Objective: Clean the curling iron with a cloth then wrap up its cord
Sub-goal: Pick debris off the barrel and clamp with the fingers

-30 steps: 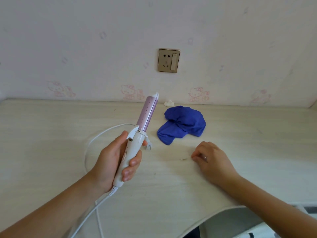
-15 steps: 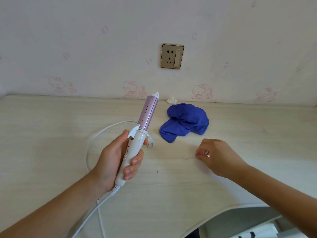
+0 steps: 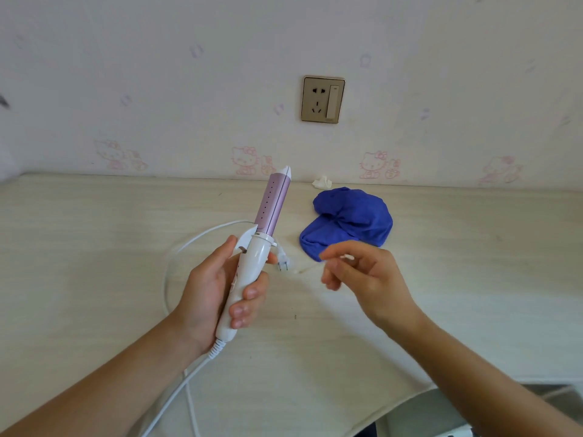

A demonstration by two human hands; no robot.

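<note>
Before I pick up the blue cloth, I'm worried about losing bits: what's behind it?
A small crumpled white scrap lies behind the blue cloth, near the wall. Anything under the cloth is covered.

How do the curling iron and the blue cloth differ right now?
The curling iron is gripped nearly upright above the desk by the left hand; the blue cloth lies crumpled on the desk, unheld. The curling iron is rigid, white and lilac; the blue cloth is soft and plain blue.

The table [image 3: 94, 247] bears blue cloth [image 3: 347, 222], white cord [image 3: 220, 226].
</note>
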